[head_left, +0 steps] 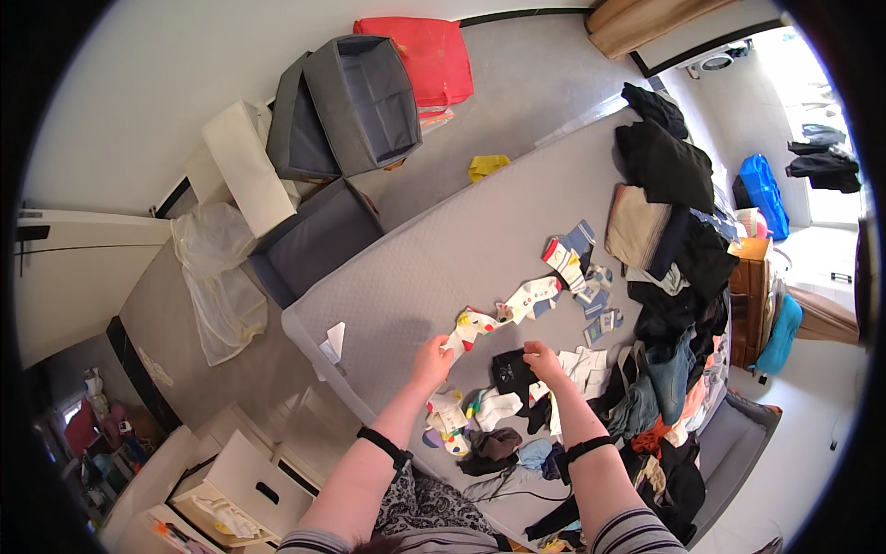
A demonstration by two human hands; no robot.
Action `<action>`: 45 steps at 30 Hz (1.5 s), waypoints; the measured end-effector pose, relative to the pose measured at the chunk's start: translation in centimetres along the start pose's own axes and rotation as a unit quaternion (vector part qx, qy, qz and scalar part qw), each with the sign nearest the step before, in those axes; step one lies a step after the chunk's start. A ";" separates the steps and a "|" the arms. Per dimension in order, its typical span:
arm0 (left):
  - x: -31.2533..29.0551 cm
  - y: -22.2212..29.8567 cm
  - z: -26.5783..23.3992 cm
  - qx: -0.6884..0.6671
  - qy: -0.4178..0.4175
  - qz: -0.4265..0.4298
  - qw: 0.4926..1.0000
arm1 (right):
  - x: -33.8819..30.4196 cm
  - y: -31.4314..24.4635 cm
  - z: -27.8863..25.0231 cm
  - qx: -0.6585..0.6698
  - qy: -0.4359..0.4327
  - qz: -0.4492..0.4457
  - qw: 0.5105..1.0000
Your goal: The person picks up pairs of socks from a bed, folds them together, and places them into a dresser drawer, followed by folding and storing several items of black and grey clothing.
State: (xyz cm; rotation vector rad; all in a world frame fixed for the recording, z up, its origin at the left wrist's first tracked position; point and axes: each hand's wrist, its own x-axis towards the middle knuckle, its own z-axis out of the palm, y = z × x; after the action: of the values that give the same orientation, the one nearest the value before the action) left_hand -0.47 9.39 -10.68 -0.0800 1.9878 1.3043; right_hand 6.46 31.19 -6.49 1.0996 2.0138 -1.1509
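Observation:
My left hand (pixel 431 359) is closed on the end of a white patterned sock (pixel 473 326) with coloured spots, stretched over the grey mattress. Another white spotted sock (pixel 531 296) lies just beyond it, and a red-and-white striped sock (pixel 566 262) farther out. My right hand (pixel 543 360) hovers by a folded black garment (pixel 512 371), its fingers curled together. Whether anything is pinched in them is too small to see. Nearer me lie loose patterned socks (pixel 447 421) and a white sock (pixel 496 409). Several blue-and-grey packaged pieces (pixel 595 294) lie to the right.
Heaped clothes (pixel 678 277) cover the mattress's (pixel 406 277) right side, with jeans (pixel 669 374) among them. Grey fabric boxes (pixel 374 102), an open grey bin (pixel 318 238) and a red bag (pixel 425 57) stand beyond the far-left edge. A yellow cloth (pixel 486 167) lies on the floor.

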 end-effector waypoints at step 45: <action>4.4 6.3 -7.7 0.703 -0.139 0.059 0.695 | 5.3 -4.6 -13.9 0.820 0.257 -0.052 0.509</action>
State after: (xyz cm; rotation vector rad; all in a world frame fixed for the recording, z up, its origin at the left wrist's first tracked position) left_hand -10.54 7.60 -6.96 0.9185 2.1855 -0.4270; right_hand -1.17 44.03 -2.23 2.2361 0.5454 -3.2494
